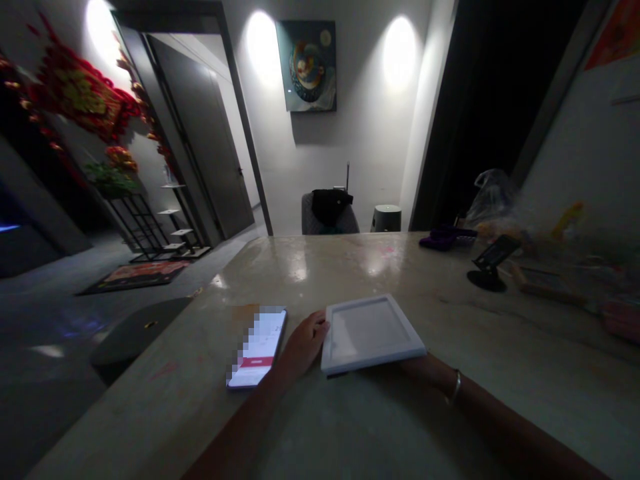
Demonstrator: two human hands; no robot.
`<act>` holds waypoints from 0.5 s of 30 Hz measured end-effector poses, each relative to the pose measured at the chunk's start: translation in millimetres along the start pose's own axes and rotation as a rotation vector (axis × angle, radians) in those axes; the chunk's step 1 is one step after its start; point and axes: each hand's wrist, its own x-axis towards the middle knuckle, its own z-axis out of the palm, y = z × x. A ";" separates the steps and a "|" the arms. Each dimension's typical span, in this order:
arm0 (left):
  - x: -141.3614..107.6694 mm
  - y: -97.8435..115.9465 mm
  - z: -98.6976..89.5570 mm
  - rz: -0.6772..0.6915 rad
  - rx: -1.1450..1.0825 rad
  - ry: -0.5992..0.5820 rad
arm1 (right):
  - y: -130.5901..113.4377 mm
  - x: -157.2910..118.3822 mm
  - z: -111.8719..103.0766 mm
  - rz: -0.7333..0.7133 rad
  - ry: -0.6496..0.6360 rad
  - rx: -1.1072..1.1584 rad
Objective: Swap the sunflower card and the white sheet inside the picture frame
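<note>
A white rectangular frame with a pale inner panel is held slightly tilted over the marble table. My left hand grips its left edge, fingers closed against the rim. Under the frame's right side reaches my right hand, its fingers hidden beneath; a bracelet circles that wrist. A thin dark edge shows below the frame's lower left corner. Left of my left hand, a phone with a lit screen lies flat on the table.
On the table, a black phone stand, a purple item, a wooden frame and a clear plastic bag are at the right. A chair stands beyond the far edge, a dark stool at the left.
</note>
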 end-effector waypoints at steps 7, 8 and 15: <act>-3.5 -1.8 1.6 -0.080 0.060 -0.015 | -11.7 3.6 -5.6 0.022 -0.130 0.251; -4.3 -3.4 2.5 -0.079 0.096 -0.008 | -11.5 4.2 -6.5 0.020 -0.138 0.261; -6.3 -7.6 1.6 -0.101 0.203 -0.008 | -5.3 9.9 -21.2 0.173 -0.072 0.075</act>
